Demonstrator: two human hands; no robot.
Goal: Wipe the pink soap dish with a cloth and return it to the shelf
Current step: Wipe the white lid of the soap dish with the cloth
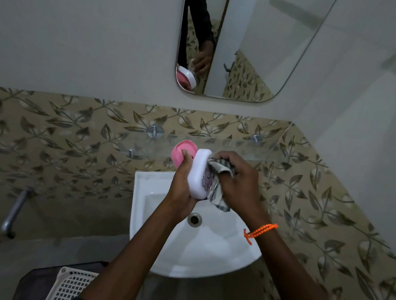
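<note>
Bathroom wall: leaf-patterned tile [51,138] runs behind everything I see, plain paint above it.
Far left: a metal tap [15,211] sticks out of the tiled wall; a white plastic basket [70,286] sits at the bottom edge.
Sink: the white basin [208,245] lies under both my hands, its drain open to view.
Shelf: the glass shelf [251,150] is fixed to the tiles above the basin, just behind my hands.
Left hand [181,186]: fingers curled round the soap dish [198,173], thumb on its pink lid part, holding it tilted over the basin, off the shelf.
Right hand [235,176]: clenched around a checked cloth [220,173], pressing it against the dish's white side; an orange bracelet [260,230] is on that wrist.
Mirror [247,47]: reflects the dish and a dark sleeve.
</note>
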